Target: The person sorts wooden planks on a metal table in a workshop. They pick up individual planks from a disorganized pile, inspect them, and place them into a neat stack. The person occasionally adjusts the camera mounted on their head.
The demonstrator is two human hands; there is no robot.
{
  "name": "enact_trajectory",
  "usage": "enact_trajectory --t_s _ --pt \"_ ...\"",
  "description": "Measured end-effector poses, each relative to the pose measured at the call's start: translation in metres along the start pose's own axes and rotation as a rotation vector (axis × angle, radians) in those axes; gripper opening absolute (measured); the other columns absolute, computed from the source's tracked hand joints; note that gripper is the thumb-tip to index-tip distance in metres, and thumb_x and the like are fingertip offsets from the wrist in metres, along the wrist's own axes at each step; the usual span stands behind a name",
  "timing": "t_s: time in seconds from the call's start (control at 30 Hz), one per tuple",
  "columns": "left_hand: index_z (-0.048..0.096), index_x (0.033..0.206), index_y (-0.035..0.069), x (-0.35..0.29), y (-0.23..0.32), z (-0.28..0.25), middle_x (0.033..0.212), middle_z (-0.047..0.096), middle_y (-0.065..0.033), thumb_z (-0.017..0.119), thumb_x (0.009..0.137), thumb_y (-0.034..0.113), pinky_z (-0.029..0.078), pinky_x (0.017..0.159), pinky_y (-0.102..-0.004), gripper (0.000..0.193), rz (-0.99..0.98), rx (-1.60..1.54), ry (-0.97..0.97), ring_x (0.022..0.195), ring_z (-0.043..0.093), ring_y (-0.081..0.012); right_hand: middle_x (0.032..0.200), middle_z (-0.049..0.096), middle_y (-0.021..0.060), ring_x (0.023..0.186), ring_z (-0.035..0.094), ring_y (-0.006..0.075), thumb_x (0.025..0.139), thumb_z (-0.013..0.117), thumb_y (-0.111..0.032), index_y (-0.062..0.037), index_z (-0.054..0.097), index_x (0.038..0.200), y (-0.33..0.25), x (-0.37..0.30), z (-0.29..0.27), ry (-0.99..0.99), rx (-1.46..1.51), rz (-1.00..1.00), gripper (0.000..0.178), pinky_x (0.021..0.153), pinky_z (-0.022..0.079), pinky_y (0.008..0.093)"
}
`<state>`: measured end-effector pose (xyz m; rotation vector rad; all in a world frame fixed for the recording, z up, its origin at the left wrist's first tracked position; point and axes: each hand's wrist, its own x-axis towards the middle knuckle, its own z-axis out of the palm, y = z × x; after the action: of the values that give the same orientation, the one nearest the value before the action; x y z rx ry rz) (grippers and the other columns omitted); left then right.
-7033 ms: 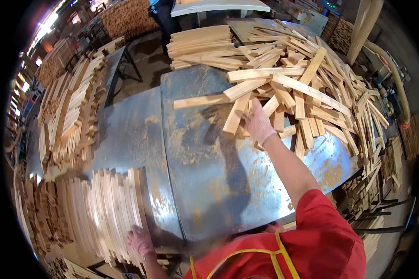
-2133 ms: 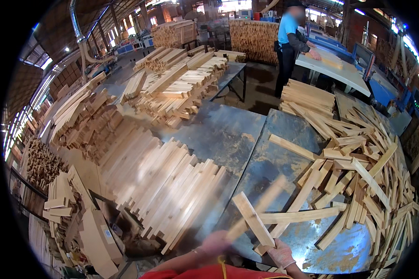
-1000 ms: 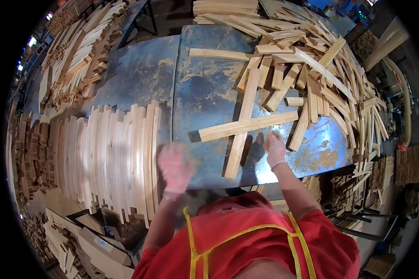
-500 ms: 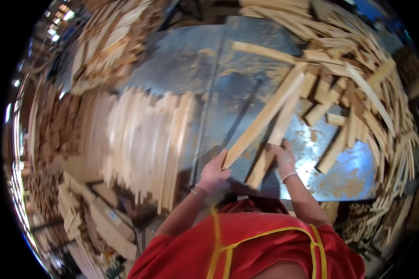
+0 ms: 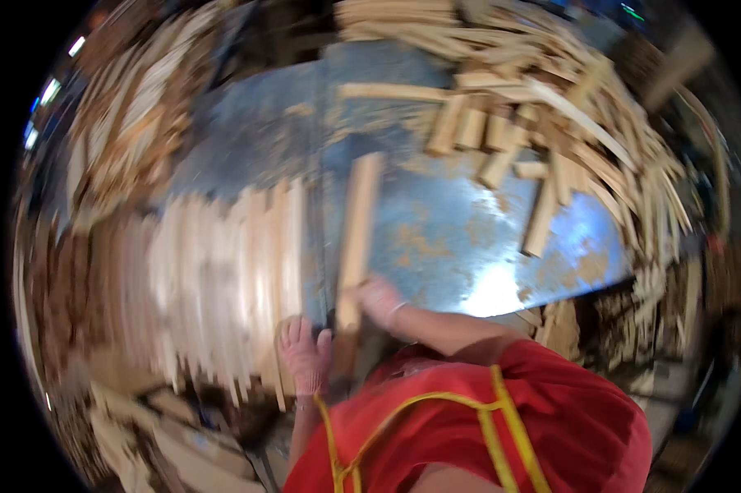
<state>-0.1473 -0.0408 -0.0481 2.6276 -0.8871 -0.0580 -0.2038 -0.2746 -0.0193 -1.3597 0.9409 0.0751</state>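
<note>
- While the picture is smeared by motion, the wooden slat (image 5: 356,234) reads clearly enough: a long pale strip lying on the sheet-metal table (image 5: 469,246), its long axis running almost straight away from the person, near end at the body, far end toward the middle of the table.
- Right hand (image 5: 380,300) sits at the slat's near end, just to its right and touching it, fingers curled against the wood; whether they wrap fully round it, I cannot tell through the blur.
- Left hand (image 5: 305,357) lies lower and to the left of the slat's near end, fingers spread fairly flat and loose. It rests at the near edge of the row of laid slats (image 5: 223,279) and just beside the single slat, with no clear hold on anything.
- Both hands flank the near end, so the slat stretches forward from between them; the right is the closer and the one in contact.
- Row of laid slats runs parallel to the single slat, directly to its left, a narrow strip of bare metal between them.
- Loose heap of offcuts (image 5: 543,123) covers the far right of the table, well apart from both hands.
</note>
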Motion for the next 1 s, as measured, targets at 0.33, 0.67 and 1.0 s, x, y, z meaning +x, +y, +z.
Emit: enact_trajectory --t_s 0.33,0.67,1.0 --pt "0.048 0.147 0.002 0.01 -0.021 0.023 0.154 0.05 -0.0204 0.076 0.083 0.024 0.036 0.122 -0.0565 0.073 -0.041 0.226 -0.112 0.149 0.04 -0.0466 0.138 0.07 0.0181 0.125 0.066 0.0323 0.095 0.067 -0.04 -0.0049 0.068 0.14 0.002 0.009 -0.088 -0.138 -0.158 -0.286 0.057 0.109 0.049 0.0377" --pt "0.055 0.146 0.003 0.142 0.183 0.092 0.153 0.053 -0.0208 0.079 0.083 0.028 0.041 0.117 -0.0559 0.072 0.417 0.033 -0.351 0.147 0.045 -0.0418 0.132 0.071 0.0258 0.124 0.067 0.0374 0.096 0.06 -0.041 -0.001 0.067 0.135 0.052 -0.007 -0.54 1.051 -0.082 -0.099 0.056 0.107 0.051 0.0435" --pt "0.059 0.145 0.002 0.276 0.558 0.229 0.153 0.056 -0.0219 0.074 0.095 0.034 0.042 0.119 -0.0443 0.061 0.638 -0.387 -0.549 0.142 0.053 -0.0399 0.139 0.067 0.0287 0.133 0.063 0.0424 0.09 0.067 -0.055 -0.0001 0.062 0.142 0.106 0.076 -0.704 0.961 0.058 0.133 0.076 0.111 0.051 0.0447"
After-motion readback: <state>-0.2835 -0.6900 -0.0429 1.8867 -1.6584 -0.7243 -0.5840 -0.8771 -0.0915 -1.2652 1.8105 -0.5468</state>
